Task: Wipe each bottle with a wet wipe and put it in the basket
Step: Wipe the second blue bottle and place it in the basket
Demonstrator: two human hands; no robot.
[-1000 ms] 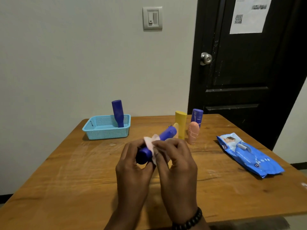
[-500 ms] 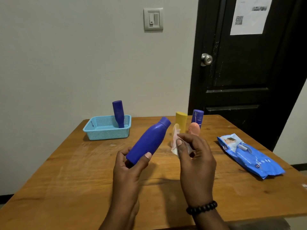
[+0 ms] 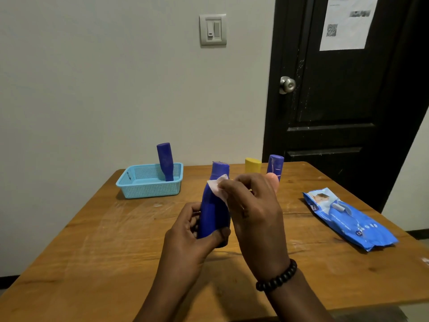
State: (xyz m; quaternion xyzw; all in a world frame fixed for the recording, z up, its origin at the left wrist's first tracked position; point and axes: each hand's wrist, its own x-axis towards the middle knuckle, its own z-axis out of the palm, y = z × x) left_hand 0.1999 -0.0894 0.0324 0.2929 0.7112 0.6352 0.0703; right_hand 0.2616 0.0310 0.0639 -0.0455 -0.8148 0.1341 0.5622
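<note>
Centrally, above the wooden table, the left hand grips the base of a blue bottle — long axis near vertical, cap end pointing up and slightly away from the camera. The right hand pinches a pale wet wipe against the bottle's shoulder, just below the cap; a dark bead bracelet circles its wrist. Left of and beyond the held bottle sits the light-blue basket, holding a second blue bottle that stands base up, leaning. Behind the right hand stand a yellow bottle, a purple bottle and a peach bottle — partly hidden. Right of the held bottle, a blue wipes packet lies flat.
</note>
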